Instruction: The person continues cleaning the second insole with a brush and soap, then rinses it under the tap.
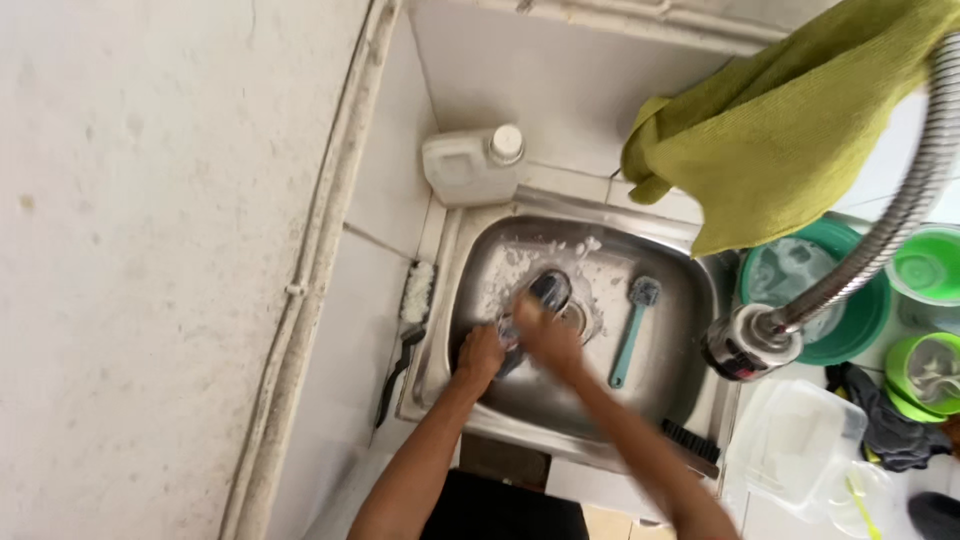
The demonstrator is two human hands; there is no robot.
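Observation:
Both my hands are down in a steel sink (680, 300) streaked with white suds. My left hand (480, 355) grips the near end of a dark object (548, 290) lying over the drain. My right hand (548, 335) is blurred with motion and pressed onto that same object; what it holds cannot be made out. A teal long-handled brush (632, 330) lies in the basin to the right of my hands, untouched.
A white plastic jug (470, 165) stands behind the sink. A dark-handled white brush (408, 320) lies on the left ledge, a black brush (690, 440) on the front rim. A flexible metal faucet (800, 310) and a green cloth (780, 130) hang at the right, over green bowls (860, 300) and clear containers (800, 440).

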